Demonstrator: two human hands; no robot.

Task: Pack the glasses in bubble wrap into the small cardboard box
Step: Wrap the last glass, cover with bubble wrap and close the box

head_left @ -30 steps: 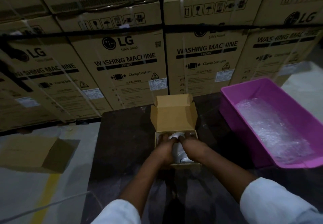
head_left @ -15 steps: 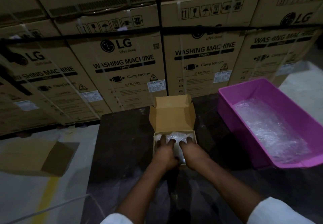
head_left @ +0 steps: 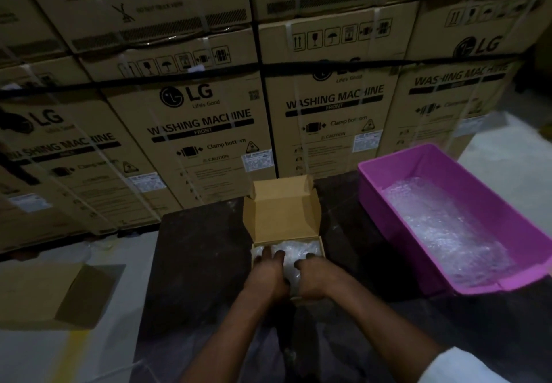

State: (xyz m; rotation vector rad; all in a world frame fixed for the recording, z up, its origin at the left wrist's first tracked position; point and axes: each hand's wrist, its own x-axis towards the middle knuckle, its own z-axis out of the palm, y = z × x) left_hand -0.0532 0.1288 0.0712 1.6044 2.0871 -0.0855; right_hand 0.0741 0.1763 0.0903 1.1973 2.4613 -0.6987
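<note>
A small cardboard box [head_left: 282, 212] stands on the dark table with its lid flap tilted up at the back. Inside it lies a bubble-wrapped bundle [head_left: 294, 249], whitish and crinkled; the glasses within are hidden by the wrap. My left hand [head_left: 267, 275] lies flat on the left part of the bundle with its fingers stretched forward. Beside it my right hand [head_left: 313, 276] presses on the right part, fingers pointing into the box. Both hands cover the box's near half.
A pink plastic tub [head_left: 388, 185] with loose bubble wrap [head_left: 442, 227] sits at the right of the table [head_left: 197, 263]. Stacked washing machine cartons [head_left: 203, 119] wall off the far side. An open cardboard box [head_left: 44, 293] lies on the floor at left.
The hands went from gripping the upright bundle to lying flat on it. The bundle now sits low inside the box, spread across it.
</note>
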